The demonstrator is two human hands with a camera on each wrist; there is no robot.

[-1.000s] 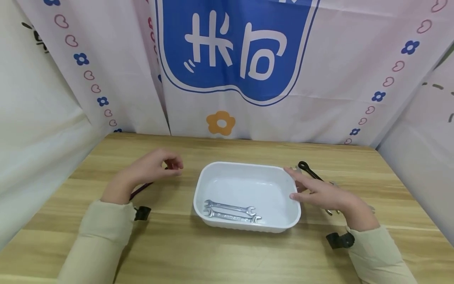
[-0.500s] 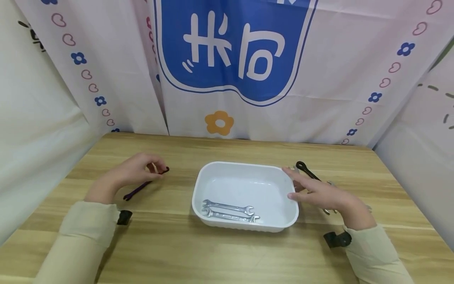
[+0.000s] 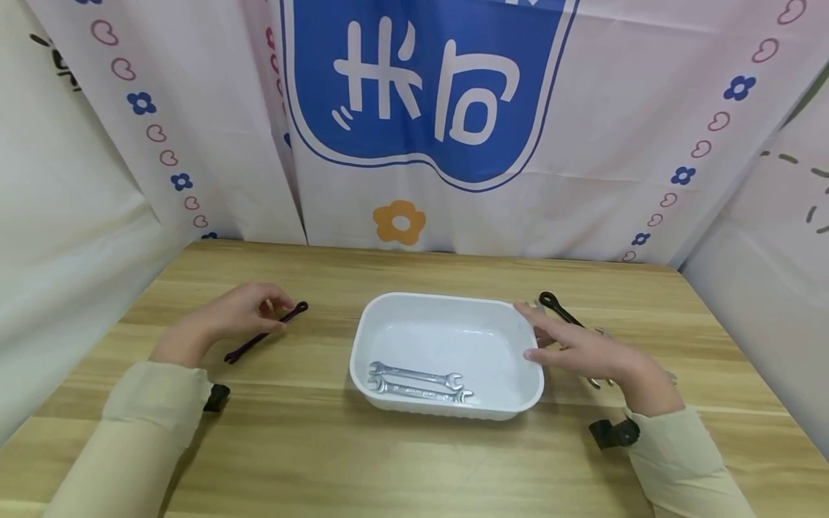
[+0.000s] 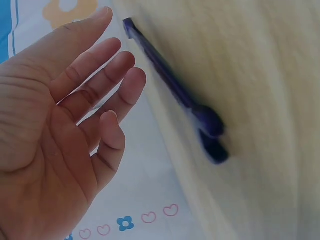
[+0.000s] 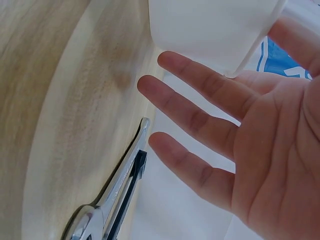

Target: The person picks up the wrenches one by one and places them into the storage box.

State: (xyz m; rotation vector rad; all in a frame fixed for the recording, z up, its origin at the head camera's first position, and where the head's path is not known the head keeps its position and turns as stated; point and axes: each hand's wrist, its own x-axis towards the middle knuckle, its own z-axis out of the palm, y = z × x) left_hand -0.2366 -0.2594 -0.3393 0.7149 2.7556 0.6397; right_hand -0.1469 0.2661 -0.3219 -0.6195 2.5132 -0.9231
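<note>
Beige sleeves (image 3: 123,432) reach across the near tabletop (image 3: 414,467) from seven and five o'clock. Beyond, as I look on, a white box (image 3: 440,338) holds two silver wrenches (image 3: 417,375) side by side, toward its own seven o'clock. At the box's three o'clock, the right hand (image 3: 579,349) touches the rim, fingers straight, unclenched. At nine o'clock, outside the box, a dark wrench (image 4: 166,75) lies on the wood; just over it, the left hand (image 3: 249,311) is loose and grasps nothing. To handle that thin shaft well, I'd keep thumb and fingertips low, centred on it, and the other touch light. Slightly farther, past two o'clock, a black wrench (image 3: 566,314) lies among chrome wrenches (image 5: 123,165), partly hidden. Printed cloth (image 3: 622,144) hangs at twelve.
</note>
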